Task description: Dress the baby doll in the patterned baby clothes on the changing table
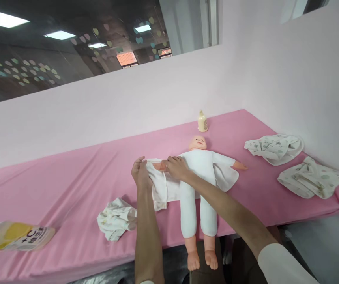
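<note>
A baby doll with a white cloth body lies on its back, feet over the front edge of the pink surface. Under its torso and out to both sides spreads a white garment. My left hand is closed, gripping the garment's edge beside the doll's arm on the left. My right hand has its fingers bent round that arm near the doll's hand, which partly shows at the sleeve. Some of the arm is hidden by my fingers and the cloth.
A pump bottle stands behind the doll's head. Printed baby clothes and a folded printed cloth lie at right. A crumpled cloth and a drink bottle lie at left on the pink covering, against a wall.
</note>
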